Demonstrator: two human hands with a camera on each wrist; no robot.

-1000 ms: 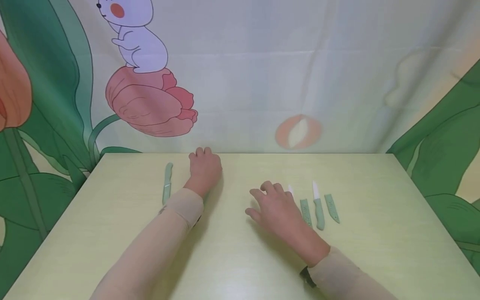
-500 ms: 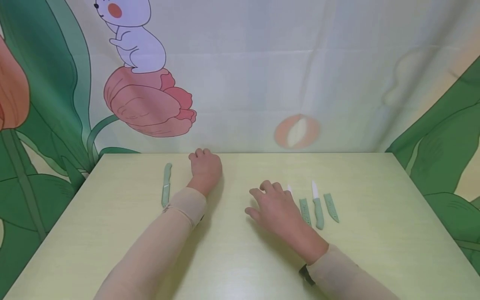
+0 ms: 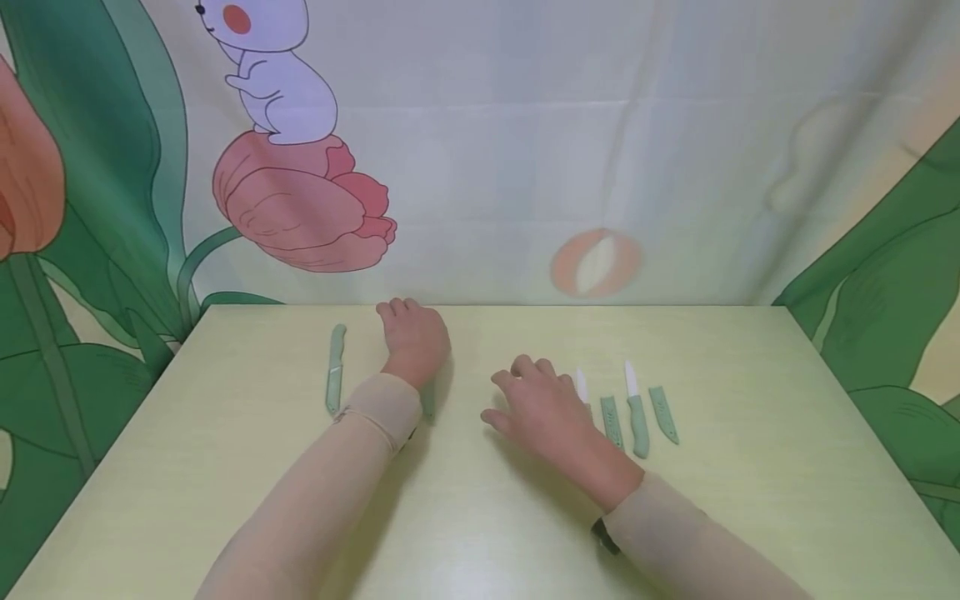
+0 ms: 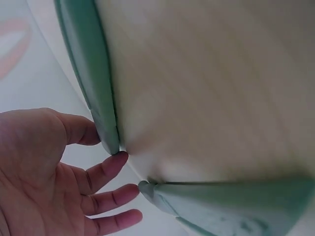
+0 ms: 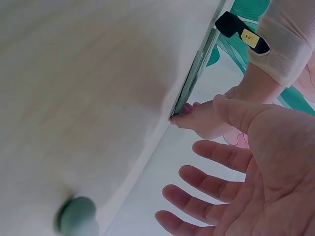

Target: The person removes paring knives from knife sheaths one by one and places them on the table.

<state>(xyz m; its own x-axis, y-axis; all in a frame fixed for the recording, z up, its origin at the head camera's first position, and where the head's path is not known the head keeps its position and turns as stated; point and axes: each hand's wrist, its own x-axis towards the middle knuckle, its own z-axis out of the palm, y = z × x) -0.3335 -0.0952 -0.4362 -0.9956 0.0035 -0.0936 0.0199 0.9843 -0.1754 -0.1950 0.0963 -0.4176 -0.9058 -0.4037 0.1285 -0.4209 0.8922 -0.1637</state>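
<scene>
My left hand (image 3: 416, 340) is near the table's back edge. In the left wrist view its thumb and forefinger pinch the handle end of a green sheathed knife (image 4: 91, 69); in the head view the hand hides most of this knife, leaving the sheath tip below the wrist. A second sheathed knife (image 3: 334, 368) lies to the left. My right hand (image 3: 543, 412) hovers over the table with fingers spread and slightly bent, holding nothing. Just beyond it lies a bare white-bladed knife (image 3: 582, 385), its handle mostly covered by the hand.
Right of the right hand lie a green sheath (image 3: 611, 421), another white-bladed knife (image 3: 638, 425) and a second sheath (image 3: 663, 415). Behind the pale wooden table (image 3: 480, 533) hangs a printed curtain (image 3: 480, 167).
My left hand has shifted slightly right and nearer, so the sheath tip shows beneath its wrist. My right hand has moved a little left, revealing more of the bare knife.
</scene>
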